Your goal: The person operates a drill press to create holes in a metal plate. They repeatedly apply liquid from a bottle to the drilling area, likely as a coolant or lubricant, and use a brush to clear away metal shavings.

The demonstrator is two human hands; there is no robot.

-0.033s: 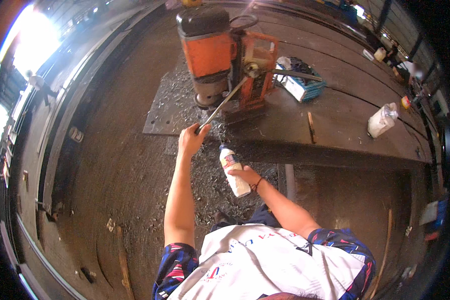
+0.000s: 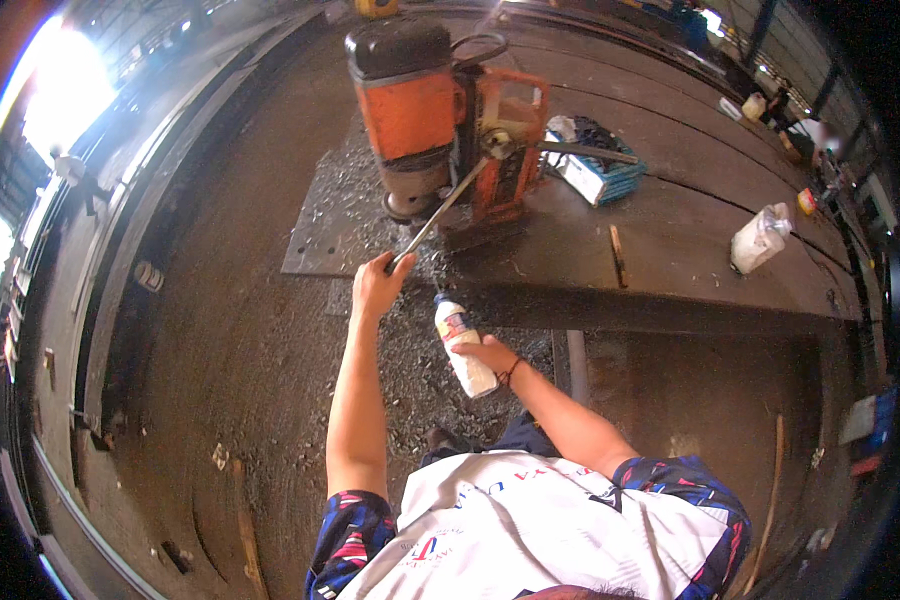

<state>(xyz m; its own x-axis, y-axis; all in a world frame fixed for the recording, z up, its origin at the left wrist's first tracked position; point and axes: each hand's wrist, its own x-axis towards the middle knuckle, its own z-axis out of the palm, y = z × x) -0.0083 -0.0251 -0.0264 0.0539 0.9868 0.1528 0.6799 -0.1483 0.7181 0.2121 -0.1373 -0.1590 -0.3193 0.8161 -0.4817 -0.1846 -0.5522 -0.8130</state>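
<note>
A slim, straight metal lever [image 2: 440, 212] is being gripped by the left hand [image 2: 377, 287], arm outstretched; a pale plastic bottle [image 2: 454, 326] is being clasped, tilted, by the right hand [image 2: 488, 352]

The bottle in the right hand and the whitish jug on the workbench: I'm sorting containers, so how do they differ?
The bottle is slim; the jug is broader. The bottle is held in the right hand, while the jug rests on the workbench. The bottle wears a coloured label; no such label shows on the jug. Both look mostly whitish.
</note>
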